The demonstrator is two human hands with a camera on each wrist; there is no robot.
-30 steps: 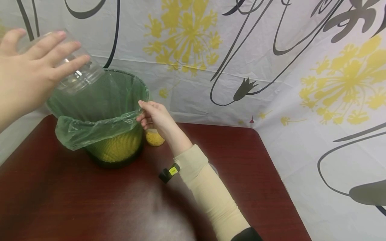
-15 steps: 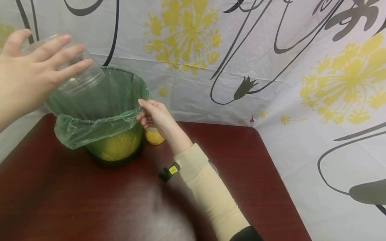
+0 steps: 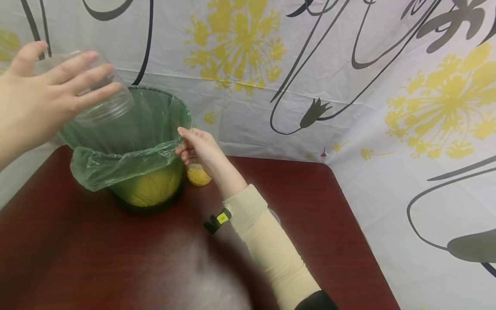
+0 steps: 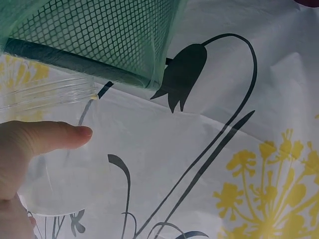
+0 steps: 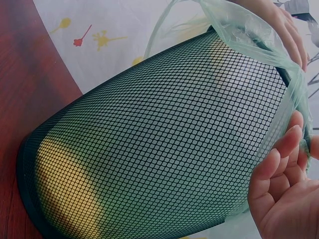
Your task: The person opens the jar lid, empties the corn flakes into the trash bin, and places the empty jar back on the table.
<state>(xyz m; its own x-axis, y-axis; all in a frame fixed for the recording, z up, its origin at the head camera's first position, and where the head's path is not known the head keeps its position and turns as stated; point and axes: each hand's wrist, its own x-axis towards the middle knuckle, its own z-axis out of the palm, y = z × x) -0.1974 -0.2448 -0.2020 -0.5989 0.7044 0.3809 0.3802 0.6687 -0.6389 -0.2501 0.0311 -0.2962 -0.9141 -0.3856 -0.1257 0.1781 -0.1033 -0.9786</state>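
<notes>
My left hand (image 3: 50, 94) holds a clear plastic jar (image 3: 112, 101), tilted with its threaded mouth down over the left part of a mesh wastebasket (image 3: 155, 189). In the left wrist view, the thumb lies along the wall of the jar (image 4: 70, 174), whose mouth is close by the basket rim. A green plastic bag (image 3: 120, 168) lines the basket and hangs folded over its front. My right hand (image 3: 201, 150) pinches the bag's edge at the right side of the rim. Yellow contents show through the mesh at the bottom.
A small clear container of yellow bits (image 3: 199, 176) stands right of the basket, partly behind my right hand. A clear rounded edge (image 3: 275, 216) peeks out behind the right forearm. The dark red table (image 3: 310, 206) meets a patterned cloth backdrop (image 3: 248, 112) at the back and right.
My left hand and the jar have moved slightly right and down over the basket. A small yellow bit visible inside the jar earlier no longer shows in the head view. The right hand stays put.
</notes>
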